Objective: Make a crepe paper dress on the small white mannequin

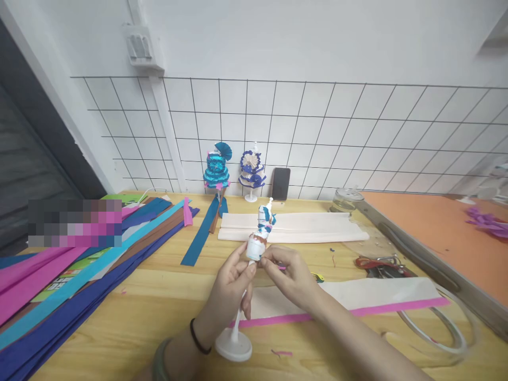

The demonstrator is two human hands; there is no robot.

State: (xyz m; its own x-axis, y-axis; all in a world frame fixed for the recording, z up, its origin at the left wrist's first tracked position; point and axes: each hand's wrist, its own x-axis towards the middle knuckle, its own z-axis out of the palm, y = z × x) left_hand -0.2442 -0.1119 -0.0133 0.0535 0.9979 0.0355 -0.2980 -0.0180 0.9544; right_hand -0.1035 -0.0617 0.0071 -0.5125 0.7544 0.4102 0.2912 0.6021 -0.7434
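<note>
My left hand point(235, 275) is closed around the lower body and stem of a small white dress-form mannequin point(256, 248). The mannequin tilts to the right, with teal paper scraps and a brown band on its body; its round white base point(234, 345) shows below my left hand. My right hand point(289, 270) pinches at the lower right edge of the mannequin body, thumb and finger together. A tiny dark bit shows at those fingertips, too small to name. Under my hands lies a cream paper strip point(381, 293) with a pink border.
Crepe paper strips point(119, 254) in several colours cover the left side. Two dressed mannequins point(216, 169) and a phone point(281, 183) stand by the tiled wall. Folded cream paper point(293, 227), a glass jar point(347, 200), red-handled tools point(381, 264) and a white tape ring point(432, 333) lie rightward.
</note>
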